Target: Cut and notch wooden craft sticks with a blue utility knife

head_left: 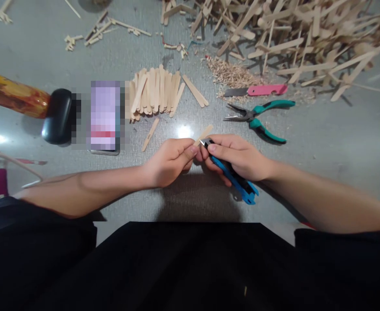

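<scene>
Left hand [173,162] pinching a stick [206,131] above the desk [339,142], right hand [241,153] wrapped around a blue knife [238,183], blade [204,142] at the stick, stick pile [155,91] beyond, pliers [250,115] near a pink cutter [267,90].

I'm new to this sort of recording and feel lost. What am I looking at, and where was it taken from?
No machine here: a camera worn on a person's head looks forward and down at their bare hands. The left hand pinches a thin wooden stick; the right hand grips a blue-and-black cutter, its metal tip close to the stick. On the grey table lie a bunch of similar sticks, teal-handled pliers, a pink-handled blade, wood shavings and a big heap of sticks. The blocky patch is blurred out.
</scene>
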A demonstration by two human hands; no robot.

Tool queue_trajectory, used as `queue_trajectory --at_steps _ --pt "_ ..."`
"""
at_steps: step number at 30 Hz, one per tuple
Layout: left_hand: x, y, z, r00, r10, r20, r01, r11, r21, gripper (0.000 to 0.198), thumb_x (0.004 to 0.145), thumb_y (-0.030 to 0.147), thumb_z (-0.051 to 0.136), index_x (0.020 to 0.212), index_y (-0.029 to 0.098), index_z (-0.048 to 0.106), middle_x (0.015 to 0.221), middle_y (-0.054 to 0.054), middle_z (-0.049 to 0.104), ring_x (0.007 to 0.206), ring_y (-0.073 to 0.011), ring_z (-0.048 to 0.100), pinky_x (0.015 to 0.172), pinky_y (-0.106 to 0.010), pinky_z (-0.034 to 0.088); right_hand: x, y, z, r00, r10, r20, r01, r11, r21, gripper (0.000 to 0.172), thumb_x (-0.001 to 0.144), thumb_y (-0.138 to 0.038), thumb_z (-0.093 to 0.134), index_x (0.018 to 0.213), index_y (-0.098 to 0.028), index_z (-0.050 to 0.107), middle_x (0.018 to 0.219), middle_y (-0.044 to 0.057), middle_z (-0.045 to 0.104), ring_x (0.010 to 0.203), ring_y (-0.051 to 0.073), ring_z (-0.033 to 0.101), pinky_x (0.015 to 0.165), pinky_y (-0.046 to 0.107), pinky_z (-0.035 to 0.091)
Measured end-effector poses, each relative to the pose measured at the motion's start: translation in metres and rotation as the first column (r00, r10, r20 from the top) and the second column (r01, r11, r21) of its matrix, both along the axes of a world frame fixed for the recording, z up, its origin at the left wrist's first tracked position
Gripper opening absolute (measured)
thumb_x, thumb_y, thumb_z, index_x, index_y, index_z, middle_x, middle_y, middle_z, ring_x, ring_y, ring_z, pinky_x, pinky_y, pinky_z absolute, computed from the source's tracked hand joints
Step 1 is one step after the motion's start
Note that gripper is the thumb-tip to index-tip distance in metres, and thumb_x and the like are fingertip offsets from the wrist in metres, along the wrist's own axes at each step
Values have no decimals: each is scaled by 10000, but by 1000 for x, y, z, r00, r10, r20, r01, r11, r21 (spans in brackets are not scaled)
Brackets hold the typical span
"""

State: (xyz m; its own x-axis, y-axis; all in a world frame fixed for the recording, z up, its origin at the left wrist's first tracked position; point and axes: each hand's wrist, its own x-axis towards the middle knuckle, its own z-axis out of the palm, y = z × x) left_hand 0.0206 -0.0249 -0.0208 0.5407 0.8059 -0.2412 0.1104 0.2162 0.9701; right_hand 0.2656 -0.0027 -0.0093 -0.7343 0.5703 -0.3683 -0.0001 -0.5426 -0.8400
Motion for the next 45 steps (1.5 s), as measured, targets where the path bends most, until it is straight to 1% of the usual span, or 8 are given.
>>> queue_trajectory --at_steps 6,13,18,26,31,36,40,45 --pt "0 1 -2 1000 0 10 0 1000 -10 378 1215 485 596 966 208 659 611 78 473 548 -100 342 514 -258 316 0 1 0 1000 -14 -17 14 1000 -13 264 1210 -427 660 1027 -237 676 676 -73 633 408 117 548 388 234 521" --pt "2 -2 4 963 49 -267 -9 989 148 394 1204 416 533 873 221 619 670 33 561 611 -120 470 575 -280 384 -8 -10 2 981 -124 149 110 989 103 232 1191 -358 638 985 -251 644 651 -70 628 399 123 572 382 233 522" --pt "1 -3 4 934 41 -355 47 971 235 365 1216 411 513 947 219 669 691 39 611 641 -131 534 637 -292 423 -11 -14 5 966 -151 211 127 984 121 253 1198 -271 575 951 -253 627 649 -65 623 391 118 574 377 227 509" --pt "-1 -4 3 940 -9 -340 79 978 191 356 1248 483 500 1022 236 620 741 38 627 653 -135 543 658 -301 435 -11 -17 2 958 -188 218 162 978 132 257 1218 -284 570 967 -257 617 656 -69 623 411 115 579 385 222 509" --pt "-4 -10 -6 973 -3 -231 20 997 69 294 1248 536 537 1324 255 571 683 98 546 567 -135 460 580 -294 359 -10 -16 1 963 -193 187 165 974 154 285 1224 -277 565 941 -262 599 656 -67 637 409 114 592 393 221 530" --pt "-7 -11 -14 987 1 -161 -5 1000 -25 469 1237 502 589 1600 263 413 650 123 541 546 -147 515 576 -300 410 -11 -16 2 960 -172 222 138 977 159 283 1199 -209 534 929 -259 600 646 -65 639 392 113 585 383 223 524" --pt "-6 -10 -14 989 -6 -149 3 1000 -19 517 1249 517 562 1665 255 402 644 117 552 549 -154 554 589 -317 450 -11 -15 3 954 -158 255 118 979 163 267 1199 -209 522 949 -264 597 637 -67 632 387 121 582 376 228 521" --pt "-6 -10 -12 984 -2 -178 4 1000 8 457 1260 471 540 1644 251 428 674 96 609 593 -154 631 602 -310 470 -11 -14 3 950 -150 272 108 981 164 258 1202 -215 522 960 -265 597 634 -67 631 381 125 580 378 233 522"
